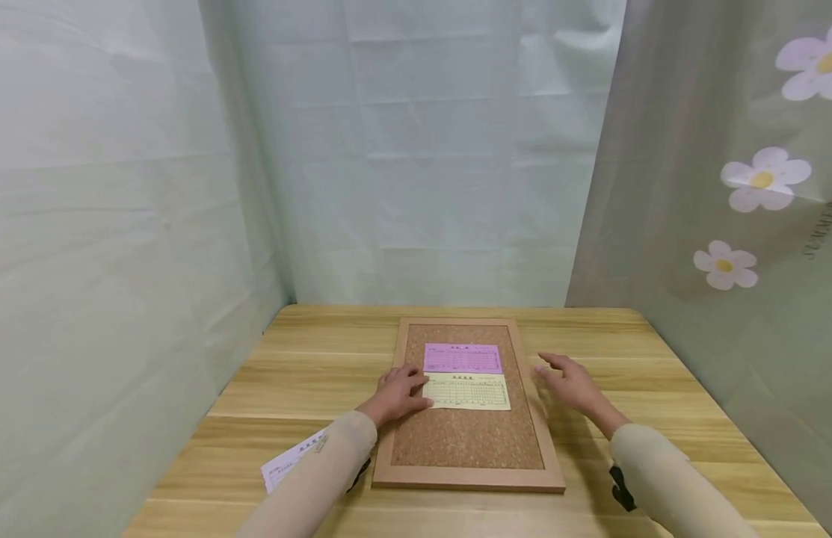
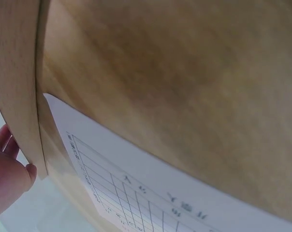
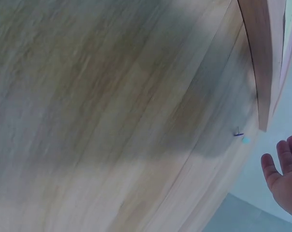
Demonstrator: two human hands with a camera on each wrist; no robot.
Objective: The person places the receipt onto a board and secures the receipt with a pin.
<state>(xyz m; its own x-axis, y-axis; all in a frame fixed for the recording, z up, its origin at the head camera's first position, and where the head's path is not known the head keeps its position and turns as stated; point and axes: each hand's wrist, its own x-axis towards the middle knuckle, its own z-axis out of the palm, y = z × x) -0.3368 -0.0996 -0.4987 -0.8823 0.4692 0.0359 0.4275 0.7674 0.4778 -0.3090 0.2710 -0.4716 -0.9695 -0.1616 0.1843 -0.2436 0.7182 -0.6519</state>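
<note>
A wood-framed corkboard lies on the table. On its cork lie a purple printed form and, just below it, a yellow printed form, their edges meeting. My left hand reaches over the board's left frame, its fingertips resting at the yellow form's left edge. Past the right frame, my right hand hovers with fingers extended and nothing in them. In the right wrist view, a purple thumbtack with its point up and a teal one lie on the table near the frame.
A white printed form lies left of the board, partly covered by my left forearm. The wooden table is bordered by hanging pale cloth at the back and sides, with printed flowers on the right.
</note>
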